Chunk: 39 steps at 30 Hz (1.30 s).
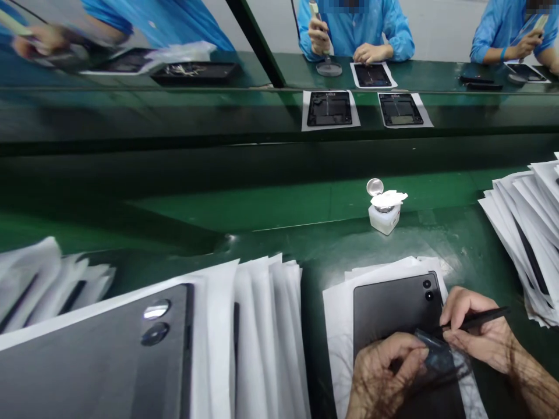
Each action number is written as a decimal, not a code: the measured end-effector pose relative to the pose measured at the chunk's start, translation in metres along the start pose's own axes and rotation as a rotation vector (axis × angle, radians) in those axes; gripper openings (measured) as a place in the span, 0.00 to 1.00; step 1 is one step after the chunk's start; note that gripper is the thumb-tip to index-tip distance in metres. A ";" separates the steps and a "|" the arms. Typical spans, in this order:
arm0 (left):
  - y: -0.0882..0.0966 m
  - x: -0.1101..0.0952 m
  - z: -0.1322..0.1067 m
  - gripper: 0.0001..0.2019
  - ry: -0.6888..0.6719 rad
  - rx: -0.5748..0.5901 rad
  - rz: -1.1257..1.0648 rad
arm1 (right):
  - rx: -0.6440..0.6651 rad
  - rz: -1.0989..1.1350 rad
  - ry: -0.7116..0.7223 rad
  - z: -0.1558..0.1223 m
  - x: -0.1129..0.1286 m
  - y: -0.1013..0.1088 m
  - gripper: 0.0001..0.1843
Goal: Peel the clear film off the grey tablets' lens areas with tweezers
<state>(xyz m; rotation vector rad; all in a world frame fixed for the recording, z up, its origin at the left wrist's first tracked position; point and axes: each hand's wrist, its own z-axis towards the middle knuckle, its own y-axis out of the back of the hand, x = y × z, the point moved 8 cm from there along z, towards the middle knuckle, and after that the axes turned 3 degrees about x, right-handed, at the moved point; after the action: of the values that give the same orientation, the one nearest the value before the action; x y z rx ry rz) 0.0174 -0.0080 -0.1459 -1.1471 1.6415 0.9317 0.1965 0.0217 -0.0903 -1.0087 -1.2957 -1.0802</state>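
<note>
A dark grey tablet (pixel 388 308) with two round camera lenses near its upper right corner lies back up on white paper sheets (pixel 338 326). Over its lower part, my left hand (pixel 388 375) pinches a small, see-through bluish piece of film (pixel 439 354) between thumb and fingertips. My right hand (pixel 487 331) is closed round a slim black pointed tool (pixel 489 317), possibly tweezers, whose tip end is at the film. Whether the tip touches the film I cannot tell.
A white dispenser bottle (pixel 384 218) with its lid up stands beyond the tablet. Paper-wrapped stacks (pixel 262 326) fill the left, with another tablet (pixel 87 361) on top; more papers (pixel 528 233) stand at right. Opposite, co-workers in blue (pixel 356 29) sit by opened tablets (pixel 329 109).
</note>
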 end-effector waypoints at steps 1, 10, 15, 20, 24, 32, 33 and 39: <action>-0.001 0.000 0.000 0.07 -0.006 0.000 0.008 | 0.001 -0.006 0.005 0.000 0.000 -0.001 0.09; 0.002 0.003 -0.001 0.07 -0.040 -0.021 0.053 | 0.007 0.009 -0.006 0.003 0.000 -0.002 0.09; 0.002 0.000 -0.001 0.07 -0.053 -0.039 0.065 | -0.021 0.014 0.016 0.004 0.007 -0.001 0.10; 0.001 0.002 -0.001 0.07 -0.038 -0.051 0.074 | 0.015 0.125 0.050 -0.003 0.008 -0.008 0.12; -0.001 0.009 -0.002 0.07 -0.014 -0.061 0.085 | -0.308 0.409 -0.069 0.002 -0.026 0.010 0.11; 0.000 0.004 -0.005 0.10 0.000 -0.042 0.085 | -0.542 0.445 -0.164 0.016 -0.062 0.027 0.15; 0.000 0.003 -0.005 0.10 -0.002 -0.037 0.089 | -0.543 0.442 -0.166 0.015 -0.062 0.027 0.15; 0.001 0.004 -0.008 0.08 -0.018 -0.053 0.134 | -0.543 0.414 -0.164 0.013 -0.062 0.025 0.16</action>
<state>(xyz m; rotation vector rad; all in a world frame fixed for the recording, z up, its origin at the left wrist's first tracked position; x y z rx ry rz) 0.0142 -0.0165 -0.1466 -1.0712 1.7045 1.0729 0.2190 0.0421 -0.1511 -1.7168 -0.8664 -1.0564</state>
